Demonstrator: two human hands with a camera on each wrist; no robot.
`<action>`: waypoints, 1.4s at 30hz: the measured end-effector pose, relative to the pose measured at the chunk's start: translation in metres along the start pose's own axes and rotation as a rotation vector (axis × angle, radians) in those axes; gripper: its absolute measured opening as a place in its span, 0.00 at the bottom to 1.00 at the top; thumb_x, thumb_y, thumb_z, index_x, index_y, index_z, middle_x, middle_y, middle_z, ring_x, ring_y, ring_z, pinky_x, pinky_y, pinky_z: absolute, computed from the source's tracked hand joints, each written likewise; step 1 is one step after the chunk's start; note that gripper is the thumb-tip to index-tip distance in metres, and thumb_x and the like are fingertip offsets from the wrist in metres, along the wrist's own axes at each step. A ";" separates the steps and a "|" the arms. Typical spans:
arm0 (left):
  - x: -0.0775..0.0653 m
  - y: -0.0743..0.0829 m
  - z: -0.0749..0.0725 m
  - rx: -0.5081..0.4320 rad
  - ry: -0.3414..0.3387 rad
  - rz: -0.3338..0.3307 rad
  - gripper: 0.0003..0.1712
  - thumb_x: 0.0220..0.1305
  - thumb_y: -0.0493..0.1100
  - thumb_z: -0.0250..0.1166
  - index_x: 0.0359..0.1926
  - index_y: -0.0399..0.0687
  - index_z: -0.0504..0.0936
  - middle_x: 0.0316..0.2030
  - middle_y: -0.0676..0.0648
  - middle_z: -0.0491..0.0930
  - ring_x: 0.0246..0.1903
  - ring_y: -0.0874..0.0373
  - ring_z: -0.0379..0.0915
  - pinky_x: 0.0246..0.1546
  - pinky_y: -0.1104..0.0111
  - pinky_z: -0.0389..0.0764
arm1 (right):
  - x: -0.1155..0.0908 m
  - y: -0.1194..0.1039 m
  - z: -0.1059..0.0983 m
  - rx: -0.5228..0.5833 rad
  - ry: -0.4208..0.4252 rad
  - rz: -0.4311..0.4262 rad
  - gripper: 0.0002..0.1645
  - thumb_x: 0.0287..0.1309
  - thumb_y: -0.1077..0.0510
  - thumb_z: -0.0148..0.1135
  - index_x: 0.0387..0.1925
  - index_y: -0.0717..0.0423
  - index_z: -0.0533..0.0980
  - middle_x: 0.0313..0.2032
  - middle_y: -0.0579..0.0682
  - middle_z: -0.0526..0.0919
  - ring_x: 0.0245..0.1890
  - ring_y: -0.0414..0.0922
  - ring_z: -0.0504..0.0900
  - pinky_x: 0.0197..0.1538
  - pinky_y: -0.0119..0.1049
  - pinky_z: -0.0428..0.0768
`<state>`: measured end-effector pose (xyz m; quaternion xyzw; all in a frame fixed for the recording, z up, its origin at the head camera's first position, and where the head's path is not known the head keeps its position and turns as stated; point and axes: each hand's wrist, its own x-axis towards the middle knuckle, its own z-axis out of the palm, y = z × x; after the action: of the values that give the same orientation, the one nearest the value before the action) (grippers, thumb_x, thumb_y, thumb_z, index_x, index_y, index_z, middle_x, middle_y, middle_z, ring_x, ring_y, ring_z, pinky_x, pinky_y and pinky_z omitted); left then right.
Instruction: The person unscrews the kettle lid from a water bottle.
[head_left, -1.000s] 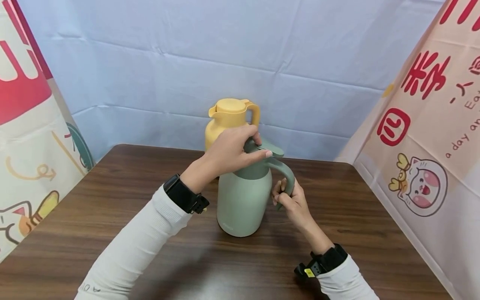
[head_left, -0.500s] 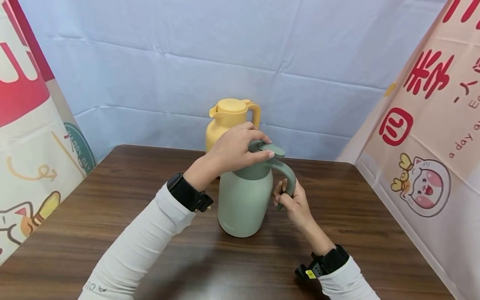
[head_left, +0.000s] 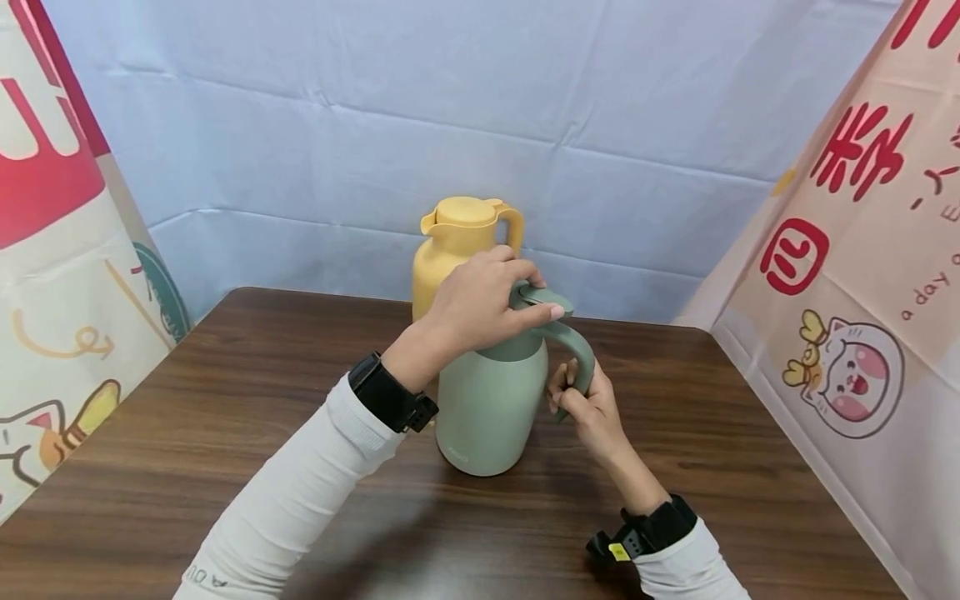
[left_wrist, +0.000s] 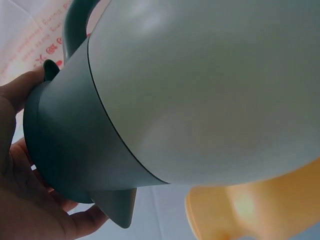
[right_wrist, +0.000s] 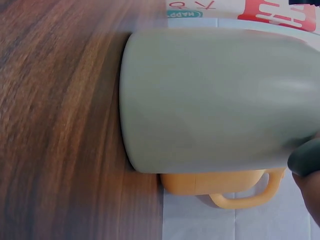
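Observation:
A pale green thermos jug [head_left: 487, 417] stands upright on the wooden table. Over its top lies my left hand [head_left: 483, 302], gripping the darker green lid [head_left: 546, 298] with the thumb along the near side and fingers reaching over the far side. The left wrist view has those fingers curled about the lid's rim, close to the spout [left_wrist: 119, 207]. My right hand [head_left: 592, 408] holds the lower end of the curved handle [head_left: 576, 346]. Seen from the right wrist, the jug's base meets the tabletop, and only a handle tip [right_wrist: 306, 157] and part of a finger show.
Behind the green jug stands a yellow thermos jug [head_left: 459, 237], partly hidden by it and by my left hand. A pale blue cloth [head_left: 337, 150] hangs behind the brown table [head_left: 247, 400]. Printed cloths flank the left and right sides.
My left hand has shifted a little to the right over the lid, its thumb moving along with it. The right hand keeps its hold on the handle, and the jug stands in place.

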<state>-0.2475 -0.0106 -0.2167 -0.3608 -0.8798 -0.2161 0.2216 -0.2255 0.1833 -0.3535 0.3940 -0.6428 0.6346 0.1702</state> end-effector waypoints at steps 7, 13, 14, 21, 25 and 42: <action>-0.001 0.000 0.001 -0.007 0.017 -0.010 0.21 0.58 0.61 0.62 0.42 0.52 0.83 0.34 0.52 0.73 0.31 0.62 0.66 0.30 0.72 0.69 | 0.000 0.000 0.001 -0.014 0.005 -0.009 0.05 0.50 0.78 0.38 0.28 0.70 0.56 0.20 0.59 0.65 0.17 0.48 0.64 0.23 0.39 0.65; 0.002 0.000 0.003 0.044 0.059 -0.054 0.21 0.55 0.64 0.63 0.37 0.55 0.83 0.30 0.54 0.70 0.28 0.61 0.64 0.25 0.70 0.68 | -0.001 0.000 0.001 -0.013 0.004 0.013 0.05 0.51 0.78 0.38 0.28 0.70 0.55 0.20 0.59 0.64 0.18 0.49 0.64 0.24 0.39 0.65; 0.003 0.001 0.004 0.067 0.070 -0.072 0.21 0.55 0.65 0.62 0.36 0.55 0.83 0.30 0.54 0.70 0.27 0.60 0.64 0.24 0.69 0.67 | -0.001 0.000 0.001 -0.013 0.003 0.018 0.05 0.51 0.78 0.37 0.28 0.70 0.55 0.20 0.58 0.64 0.18 0.48 0.63 0.24 0.38 0.65; 0.017 0.009 0.004 0.139 0.017 -0.240 0.23 0.52 0.70 0.60 0.28 0.58 0.79 0.29 0.55 0.69 0.29 0.59 0.63 0.26 0.62 0.65 | 0.000 0.000 0.000 0.003 -0.003 0.029 0.06 0.51 0.77 0.37 0.27 0.68 0.53 0.20 0.56 0.61 0.18 0.48 0.61 0.25 0.38 0.64; 0.029 0.010 -0.006 0.081 -0.086 -0.311 0.24 0.48 0.69 0.64 0.21 0.56 0.75 0.24 0.54 0.68 0.25 0.61 0.64 0.22 0.66 0.65 | 0.000 0.002 0.000 0.025 -0.009 0.020 0.07 0.50 0.76 0.40 0.27 0.68 0.54 0.20 0.58 0.63 0.18 0.48 0.62 0.25 0.38 0.64; 0.048 0.001 -0.010 -0.033 -0.214 -0.427 0.30 0.49 0.63 0.65 0.15 0.51 0.60 0.13 0.54 0.53 0.13 0.63 0.47 0.15 0.72 0.51 | 0.000 0.002 0.001 0.016 0.000 -0.013 0.09 0.47 0.81 0.39 0.25 0.69 0.55 0.19 0.59 0.64 0.17 0.49 0.62 0.24 0.38 0.64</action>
<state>-0.2749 0.0108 -0.1820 -0.1908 -0.9509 -0.2332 0.0705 -0.2267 0.1821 -0.3544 0.3995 -0.6350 0.6387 0.1711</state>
